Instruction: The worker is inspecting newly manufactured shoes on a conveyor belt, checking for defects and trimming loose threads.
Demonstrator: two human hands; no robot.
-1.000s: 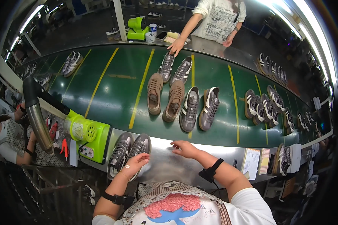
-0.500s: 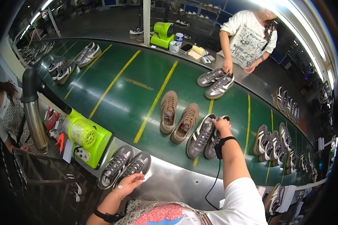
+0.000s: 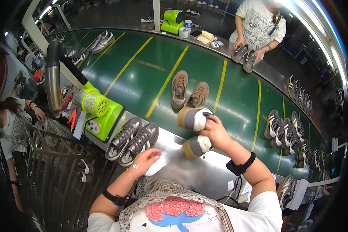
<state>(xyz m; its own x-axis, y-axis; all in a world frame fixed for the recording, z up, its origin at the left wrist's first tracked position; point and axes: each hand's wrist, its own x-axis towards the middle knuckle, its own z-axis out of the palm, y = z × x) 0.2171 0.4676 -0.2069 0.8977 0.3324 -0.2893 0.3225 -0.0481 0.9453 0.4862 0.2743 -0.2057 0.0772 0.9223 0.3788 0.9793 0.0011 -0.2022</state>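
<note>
Grey laced shoes [image 3: 132, 141], two, point their toes toward the metal bench's [image 3: 174, 164] far edge; just beside, your left hand [image 3: 146, 160] has fingers together, lightly bent. Above that edge, your right hand's [image 3: 216, 133] fingers pinch two gum-soled shoes [image 3: 191, 118], long axes roughly left-right, gum ends leftward.

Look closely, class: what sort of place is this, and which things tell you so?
Probably a shoe factory's assembly or finishing line. Pairs of grey, white-striped sneakers stand along a long green belt with yellow cross-stripes, and a lime-green machine with a bent black-and-metal pipe sits beside it.
</note>
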